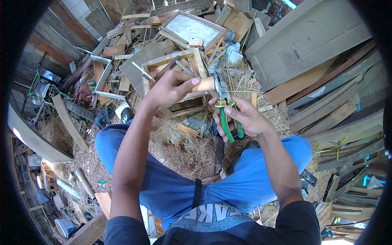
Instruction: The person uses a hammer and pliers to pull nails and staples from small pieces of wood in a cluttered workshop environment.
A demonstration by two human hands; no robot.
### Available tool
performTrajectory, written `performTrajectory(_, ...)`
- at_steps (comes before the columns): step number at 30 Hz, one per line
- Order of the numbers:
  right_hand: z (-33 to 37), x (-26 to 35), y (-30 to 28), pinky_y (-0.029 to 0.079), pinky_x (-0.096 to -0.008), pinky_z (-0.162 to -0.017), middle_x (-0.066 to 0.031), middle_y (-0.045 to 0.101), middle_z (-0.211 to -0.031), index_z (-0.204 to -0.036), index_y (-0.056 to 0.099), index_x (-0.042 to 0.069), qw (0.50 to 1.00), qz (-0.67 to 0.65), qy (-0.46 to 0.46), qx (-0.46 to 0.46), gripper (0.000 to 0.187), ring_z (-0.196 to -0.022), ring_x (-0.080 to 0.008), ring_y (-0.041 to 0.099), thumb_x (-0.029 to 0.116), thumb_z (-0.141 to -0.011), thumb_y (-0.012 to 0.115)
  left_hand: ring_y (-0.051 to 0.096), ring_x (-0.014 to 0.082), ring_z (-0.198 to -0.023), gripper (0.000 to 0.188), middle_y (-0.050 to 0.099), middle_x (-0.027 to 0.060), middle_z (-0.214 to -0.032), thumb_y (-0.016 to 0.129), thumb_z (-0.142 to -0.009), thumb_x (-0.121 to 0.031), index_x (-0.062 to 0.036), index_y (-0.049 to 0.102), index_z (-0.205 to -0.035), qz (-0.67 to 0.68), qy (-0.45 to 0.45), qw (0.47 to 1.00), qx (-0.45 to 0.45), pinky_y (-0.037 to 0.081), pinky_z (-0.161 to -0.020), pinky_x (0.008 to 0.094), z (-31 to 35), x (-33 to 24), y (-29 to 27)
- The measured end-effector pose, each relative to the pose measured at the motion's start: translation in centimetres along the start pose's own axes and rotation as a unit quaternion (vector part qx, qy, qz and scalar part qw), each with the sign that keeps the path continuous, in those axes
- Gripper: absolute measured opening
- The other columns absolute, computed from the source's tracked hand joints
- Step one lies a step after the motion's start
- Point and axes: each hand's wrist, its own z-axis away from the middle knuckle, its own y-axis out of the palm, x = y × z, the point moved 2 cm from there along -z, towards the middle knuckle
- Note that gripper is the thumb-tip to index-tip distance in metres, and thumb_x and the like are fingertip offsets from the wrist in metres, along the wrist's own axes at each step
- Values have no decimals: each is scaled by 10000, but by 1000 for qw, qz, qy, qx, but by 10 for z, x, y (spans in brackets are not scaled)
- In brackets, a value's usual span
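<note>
Item: small, flat piece of bare tan wood point(206, 84), pinched at its left end by your left grip point(174, 87), thumb uppermost. Probably light, stiff, dry; edges may splinter. Hold by the broad faces, clear of the steel jaws at its right end; whether these bite, you cannot tell.

Item: steel pliers with green-and-yellow handles point(223, 107), wrapped in your right grip point(245, 117). Likely heavier, rigid; best held low on the handles.

Beyond both grips: pale rectangular wooden frame point(201, 63).

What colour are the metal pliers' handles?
The pliers' handles are mostly green, partly yellow, clearest in head view.
</note>
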Motion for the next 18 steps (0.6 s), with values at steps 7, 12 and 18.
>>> performTrajectory(7, -6, -5, -3, 547, -302, -506, -73, 611, -788, -1283, 508, 15, 996, 62, -32, -54, 366, -621, -164, 623, 292, -1050, 558, 442, 66, -531, 452, 470, -35, -562, 579, -1036, -374, -1, 675, -798, -48, 1, 999, -14, 343, -495, 283, 0, 1, -4)
performTrajectory(12, -11, -8, -6, 488, -285, -477, -50, 595, -733, -1207, 532, 18, 985, 133, -65, -89, 277, -576, -130, 594, 239, -1045, 576, 568, 207, -654, 481, 640, 132, -678, 581, -1011, -458, -7, 747, -996, -97, -74, 993, -6, 456, -655, 393, 0, 6, -5)
performTrajectory(18, -12, -10, -7, 512, -285, -514, -45, 594, -774, -1183, 558, 4, 929, 308, -47, -200, 225, -614, -115, 601, 151, -1019, 606, 675, 296, -744, 480, 696, 184, -759, 571, -1006, -486, -47, 763, -1031, -143, -72, 987, -13, 502, -730, 426, -1, 6, -2)
